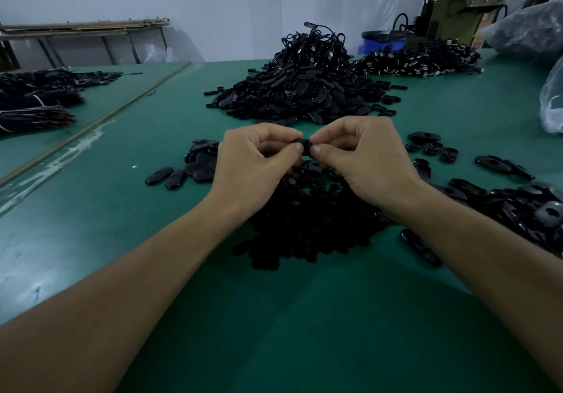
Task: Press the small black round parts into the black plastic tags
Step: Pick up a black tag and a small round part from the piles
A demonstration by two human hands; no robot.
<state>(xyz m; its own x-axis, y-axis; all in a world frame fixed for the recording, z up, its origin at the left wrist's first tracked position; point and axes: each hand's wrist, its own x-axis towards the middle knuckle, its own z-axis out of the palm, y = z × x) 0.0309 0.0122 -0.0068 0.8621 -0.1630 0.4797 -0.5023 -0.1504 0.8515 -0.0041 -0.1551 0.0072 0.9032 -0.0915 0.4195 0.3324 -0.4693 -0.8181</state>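
As L hand (253,161) & R hand (362,158) pinch tag (304,146), pile (310,225) lies beneath.

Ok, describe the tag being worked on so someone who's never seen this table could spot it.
On the green table, find the dark heap nearest the person. Above it the left hand and right hand meet, pinching one black tag between thumbs and fingertips. It is the only tag held off the table; the rest lie on it.
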